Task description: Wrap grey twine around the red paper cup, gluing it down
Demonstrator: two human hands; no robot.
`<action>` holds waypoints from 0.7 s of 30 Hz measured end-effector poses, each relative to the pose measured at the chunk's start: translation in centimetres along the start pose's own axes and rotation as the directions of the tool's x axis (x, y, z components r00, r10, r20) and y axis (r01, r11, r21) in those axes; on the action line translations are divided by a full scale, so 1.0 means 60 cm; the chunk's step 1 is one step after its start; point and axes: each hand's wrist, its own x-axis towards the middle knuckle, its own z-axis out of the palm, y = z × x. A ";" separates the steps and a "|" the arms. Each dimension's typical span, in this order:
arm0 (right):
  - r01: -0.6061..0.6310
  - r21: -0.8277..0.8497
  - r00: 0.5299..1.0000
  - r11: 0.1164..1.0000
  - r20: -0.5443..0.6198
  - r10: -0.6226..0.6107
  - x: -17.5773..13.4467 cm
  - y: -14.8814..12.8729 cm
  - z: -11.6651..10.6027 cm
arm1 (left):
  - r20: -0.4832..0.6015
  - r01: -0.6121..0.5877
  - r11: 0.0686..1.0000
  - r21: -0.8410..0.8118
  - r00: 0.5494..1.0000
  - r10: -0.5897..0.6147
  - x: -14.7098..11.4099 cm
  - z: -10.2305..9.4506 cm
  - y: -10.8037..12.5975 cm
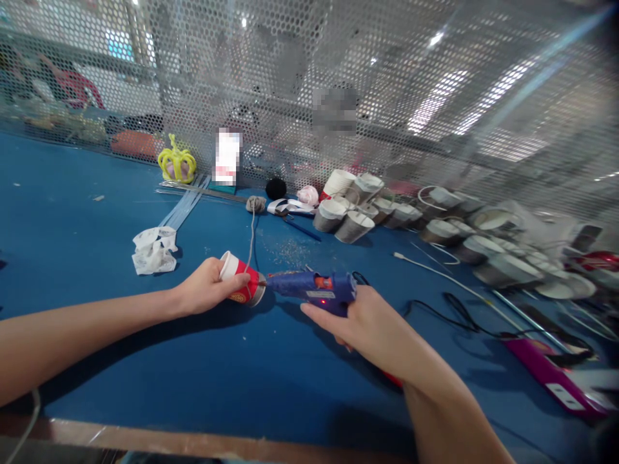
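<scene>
"So, state of each hand?"

"Left hand (pixel 207 290): closed round the red-and-white cup (pixel 250 292), thumb laid along its side, other fingers mostly hidden. Right hand (pixel 368 322): wrapped around the blue glue gun (pixel 314 289). Squeezing or not, cannot tell."

"Cup position?"

"In front of me over the table (pixel 193 380), tipped on its side, base towards the nozzle (pixel 264 283). Grey yarn (pixel 252 235) runs to it from a small ball (pixel 255 204) farther back. Nozzle at or just beside the grey-covered base end; contact unclear."

"How would you get a neat join?"

"My judgement: a thin bead, laid just ahead of the yarn, then yarn pressed close against the grey band while the glue is warm. Light tension under my left thumb. Better to turn the cup than chase it with the gun. Fingertips well clear of the hot tip."
</scene>
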 end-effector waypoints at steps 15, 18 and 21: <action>-0.049 0.048 0.999 0.998 0.022 0.048 0.006 -0.003 -0.002 | 0.027 -0.032 0.999 0.043 0.999 0.031 -0.005 0.001 0.007; -0.028 0.052 0.999 0.998 0.016 0.027 0.012 0.000 0.001 | 0.030 -0.034 0.998 0.050 0.999 0.032 -0.006 0.000 0.009; -0.034 0.054 0.999 0.998 0.014 0.033 0.014 0.000 0.002 | 0.030 -0.033 0.998 0.047 0.999 0.031 -0.006 0.000 0.009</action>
